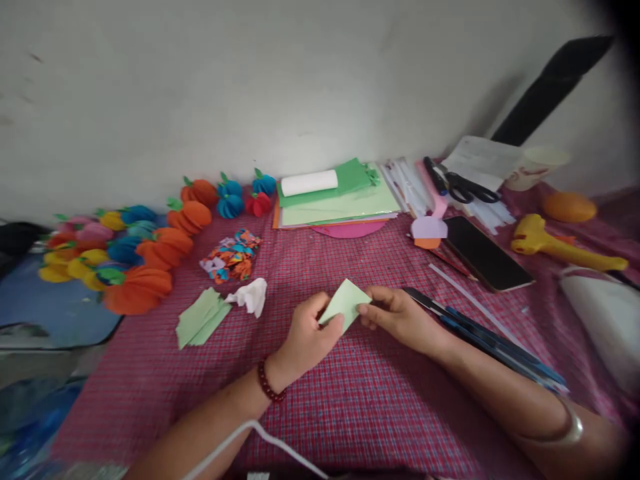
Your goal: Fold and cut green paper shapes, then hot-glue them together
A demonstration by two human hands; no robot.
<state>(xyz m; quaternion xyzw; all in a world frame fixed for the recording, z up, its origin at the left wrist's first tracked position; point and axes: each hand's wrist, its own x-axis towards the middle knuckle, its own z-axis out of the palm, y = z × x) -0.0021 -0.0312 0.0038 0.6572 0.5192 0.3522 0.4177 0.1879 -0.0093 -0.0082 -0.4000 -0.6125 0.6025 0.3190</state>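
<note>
A small light green piece of paper (pixel 349 301) is held between my two hands above the checked tablecloth. My left hand (pixel 310 331) pinches its left and lower edge, thumb on top. At the right corner, my right hand (pixel 395 315) grips it between thumb and fingers. To the left, a small stack of light green paper pieces (pixel 203 320) lies on the cloth beside a crumpled white tissue (pixel 250 297). A heap of colourful paper scraps (pixel 233 257) sits behind the tissue.
Paper pumpkins (pixel 137 290) crowd the left. Coloured sheets (pixel 345 213) with a white roll (pixel 310 182) lie at the back. Rightward are scissors (pixel 470 190), a phone (pixel 487 253), a yellow glue gun (pixel 565 247), pens (pixel 500 350) and a paper cup (pixel 535 167). A white cable (pixel 255 425) crosses the front.
</note>
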